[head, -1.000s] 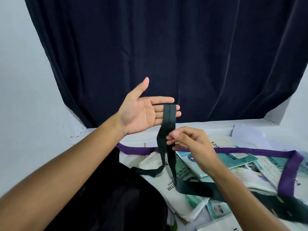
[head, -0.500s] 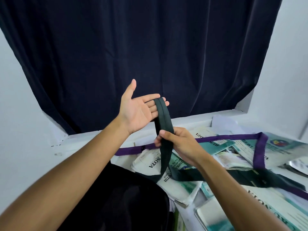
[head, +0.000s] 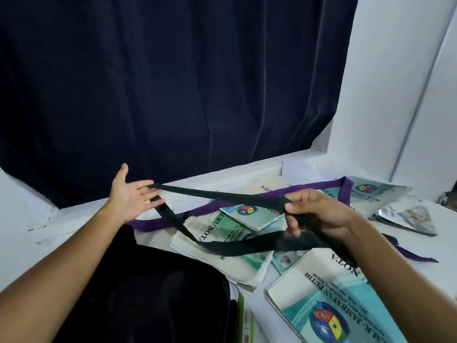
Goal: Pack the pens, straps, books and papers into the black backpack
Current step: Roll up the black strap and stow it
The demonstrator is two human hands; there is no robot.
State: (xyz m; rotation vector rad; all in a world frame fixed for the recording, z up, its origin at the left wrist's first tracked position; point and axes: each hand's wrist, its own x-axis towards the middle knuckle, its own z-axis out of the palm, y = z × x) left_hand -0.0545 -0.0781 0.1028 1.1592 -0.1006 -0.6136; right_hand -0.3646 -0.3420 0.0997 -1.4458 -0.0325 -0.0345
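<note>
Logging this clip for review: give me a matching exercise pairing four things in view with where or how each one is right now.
Things:
1. black strap
2. purple strap
3. black backpack
4. left hand

States:
A. lying flat across the booklets
B. palm open, fingers spread, strap looped over the fingers
C. stretched through the air between the two hands
D. at the bottom left, under the left forearm

Pairs: 1-C, 2-A, 3-D, 4-B
</note>
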